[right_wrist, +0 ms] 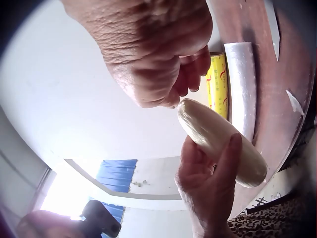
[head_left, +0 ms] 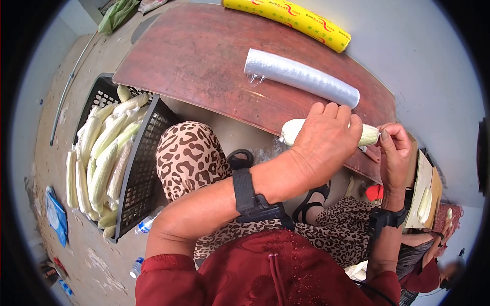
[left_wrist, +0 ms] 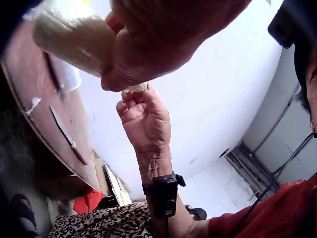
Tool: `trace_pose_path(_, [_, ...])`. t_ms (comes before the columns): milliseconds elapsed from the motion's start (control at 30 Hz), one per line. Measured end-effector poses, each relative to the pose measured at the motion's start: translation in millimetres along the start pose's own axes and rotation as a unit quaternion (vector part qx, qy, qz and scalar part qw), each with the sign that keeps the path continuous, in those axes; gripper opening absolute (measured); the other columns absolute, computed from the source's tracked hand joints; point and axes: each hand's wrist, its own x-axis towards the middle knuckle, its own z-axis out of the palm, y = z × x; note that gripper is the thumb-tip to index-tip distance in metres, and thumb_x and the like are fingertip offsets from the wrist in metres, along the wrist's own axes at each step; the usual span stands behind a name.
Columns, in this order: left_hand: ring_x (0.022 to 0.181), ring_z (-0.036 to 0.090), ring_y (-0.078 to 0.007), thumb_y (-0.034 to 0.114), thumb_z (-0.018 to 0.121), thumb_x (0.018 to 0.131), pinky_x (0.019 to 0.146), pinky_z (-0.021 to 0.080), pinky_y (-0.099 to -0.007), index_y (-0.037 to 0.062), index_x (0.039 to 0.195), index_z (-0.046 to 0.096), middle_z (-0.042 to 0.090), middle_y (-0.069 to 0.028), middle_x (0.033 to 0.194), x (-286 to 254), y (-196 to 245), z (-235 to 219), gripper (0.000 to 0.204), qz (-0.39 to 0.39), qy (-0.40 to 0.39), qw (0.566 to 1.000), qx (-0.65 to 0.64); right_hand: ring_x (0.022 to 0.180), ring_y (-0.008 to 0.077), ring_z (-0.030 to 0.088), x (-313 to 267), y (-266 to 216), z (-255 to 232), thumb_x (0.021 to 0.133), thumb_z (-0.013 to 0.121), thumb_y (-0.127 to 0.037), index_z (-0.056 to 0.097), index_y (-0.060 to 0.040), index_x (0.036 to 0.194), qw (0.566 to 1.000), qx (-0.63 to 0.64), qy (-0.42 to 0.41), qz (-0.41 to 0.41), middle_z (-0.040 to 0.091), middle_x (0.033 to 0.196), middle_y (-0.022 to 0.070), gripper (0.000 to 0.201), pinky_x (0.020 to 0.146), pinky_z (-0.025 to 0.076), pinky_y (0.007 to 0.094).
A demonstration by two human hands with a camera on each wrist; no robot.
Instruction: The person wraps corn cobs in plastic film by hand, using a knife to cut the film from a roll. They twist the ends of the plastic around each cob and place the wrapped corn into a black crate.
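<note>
My left hand [head_left: 326,133] grips a pale ear of corn [head_left: 292,131] in its husk, fingers over the top and around its middle. Shiny clear film covers the ear, as the right wrist view shows on the corn [right_wrist: 210,131]. At the ear's narrow end, my right hand [head_left: 396,153] pinches the tip between thumb and fingers. The ear is held up above the near edge of the red-brown table [head_left: 194,56]. A roll of clear film [head_left: 301,76] lies on the table just beyond my left hand.
Behind the clear roll lies a yellow printed roll [head_left: 291,20]. A knife [left_wrist: 63,128] rests near the table edge. At left, a black crate [head_left: 133,173] holds many pale corn ears [head_left: 104,158]. Another person [head_left: 421,255] sits at the right near a cardboard box [head_left: 431,194].
</note>
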Motion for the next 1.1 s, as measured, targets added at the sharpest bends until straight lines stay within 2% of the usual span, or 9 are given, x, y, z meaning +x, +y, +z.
trace_pose_path(167, [0.080, 0.054, -0.0263, 0.011, 0.063, 0.074, 0.068, 0.039, -0.0380, -0.0022, 0.104, 0.058, 0.054, -0.0112, 0.083, 0, 1, -2, 0.034, -0.003, -0.014, 1.000, -0.006, 0.076, 0.0051, 0.050, 1, -4, 6, 0.094, 0.063, -0.009, 0.055, -0.0050, 0.090, 1.000, 0.028, 0.005, -0.003, 0.057, 0.091, 0.0007, 0.009, 0.063, 0.042, 0.0190])
trace_pose_path(267, [0.081, 0.054, -0.0259, 0.010, 0.063, 0.074, 0.068, 0.039, -0.0377, -0.0025, 0.105, 0.057, 0.054, -0.0111, 0.084, 0, 1, -2, 0.035, 0.000, -0.011, 1.000, 0.003, 0.076, 0.0054, 0.051, 2, -2, 7, 0.092, 0.063, -0.005, 0.055, -0.0046, 0.090, 0.999, 0.014, 0.009, -0.033, 0.057, 0.093, 0.0018, 0.009, 0.064, 0.042, 0.0181])
trace_pose_path(367, [0.081, 0.054, -0.0255, 0.010, 0.062, 0.074, 0.069, 0.039, -0.0374, -0.0030, 0.107, 0.057, 0.054, -0.0110, 0.085, 0, 1, -2, 0.036, 0.006, -0.010, 1.000, 0.018, 0.078, 0.0058, 0.052, 3, -2, 6, 0.091, 0.062, -0.001, 0.054, -0.0043, 0.092, 0.997, -0.039, 0.004, -0.067, 0.057, 0.093, 0.0027, 0.009, 0.065, 0.043, 0.0174])
trace_pose_path(467, [0.082, 0.054, -0.0255, 0.011, 0.062, 0.074, 0.069, 0.039, -0.0373, -0.0034, 0.108, 0.056, 0.054, -0.0110, 0.085, 1, 0, -2, 0.037, 0.011, -0.014, 0.999, 0.028, 0.079, 0.0055, 0.053, -1, -5, 9, 0.091, 0.062, 0.001, 0.053, -0.0043, 0.098, 0.998, -0.021, 0.023, -0.053, 0.057, 0.093, 0.0025, 0.012, 0.067, 0.045, 0.0176])
trace_pose_path(667, [0.082, 0.054, -0.0250, 0.011, 0.060, 0.074, 0.070, 0.040, -0.0367, -0.0040, 0.108, 0.056, 0.054, -0.0107, 0.085, 2, 0, -2, 0.038, 0.016, -0.011, 0.999, 0.045, 0.078, 0.0032, 0.053, -3, -3, 7, 0.091, 0.062, 0.000, 0.053, -0.0043, 0.108, 0.987, -0.117, 0.046, -0.103, 0.055, 0.091, -0.0004, 0.020, 0.063, 0.045, 0.0160])
trace_pose_path(767, [0.082, 0.054, -0.0246, 0.011, 0.060, 0.074, 0.070, 0.040, -0.0362, -0.0042, 0.108, 0.056, 0.054, -0.0105, 0.086, 2, 0, -1, 0.038, 0.023, -0.008, 0.998, 0.050, 0.077, 0.0024, 0.052, -2, -3, 8, 0.091, 0.063, -0.001, 0.053, -0.0048, 0.109, 0.988, -0.114, 0.059, -0.091, 0.054, 0.088, -0.0019, 0.020, 0.062, 0.045, 0.0156])
trace_pose_path(867, [0.082, 0.054, -0.0242, 0.011, 0.060, 0.074, 0.069, 0.040, -0.0358, -0.0042, 0.108, 0.056, 0.054, -0.0103, 0.085, 1, 0, 0, 0.038, 0.028, 0.001, 0.998, 0.047, 0.074, 0.0027, 0.051, -1, -7, 10, 0.091, 0.064, -0.005, 0.054, -0.0054, 0.107, 0.996, -0.055, 0.067, -0.035, 0.055, 0.087, -0.0022, 0.018, 0.060, 0.043, 0.0160])
trace_pose_path(967, [0.081, 0.054, -0.0237, 0.011, 0.060, 0.074, 0.069, 0.040, -0.0355, -0.0041, 0.108, 0.055, 0.054, -0.0098, 0.085, 2, 1, 0, 0.037, 0.032, 0.008, 0.999, 0.040, 0.069, 0.0047, 0.050, 1, -12, 9, 0.091, 0.065, -0.007, 0.054, -0.0062, 0.103, 0.995, 0.084, 0.040, 0.030, 0.056, 0.087, -0.0011, 0.016, 0.059, 0.042, 0.0174])
trace_pose_path(1100, [0.079, 0.053, -0.0231, 0.012, 0.060, 0.074, 0.067, 0.040, -0.0354, -0.0042, 0.108, 0.055, 0.053, -0.0091, 0.085, 3, 2, 3, 0.038, 0.039, 0.013, 0.999, 0.034, 0.071, 0.0090, 0.051, 5, -7, -2, 0.089, 0.068, -0.010, 0.054, -0.0069, 0.099, 0.976, 0.192, -0.019, 0.101, 0.057, 0.089, 0.0013, 0.017, 0.065, 0.043, 0.0213])
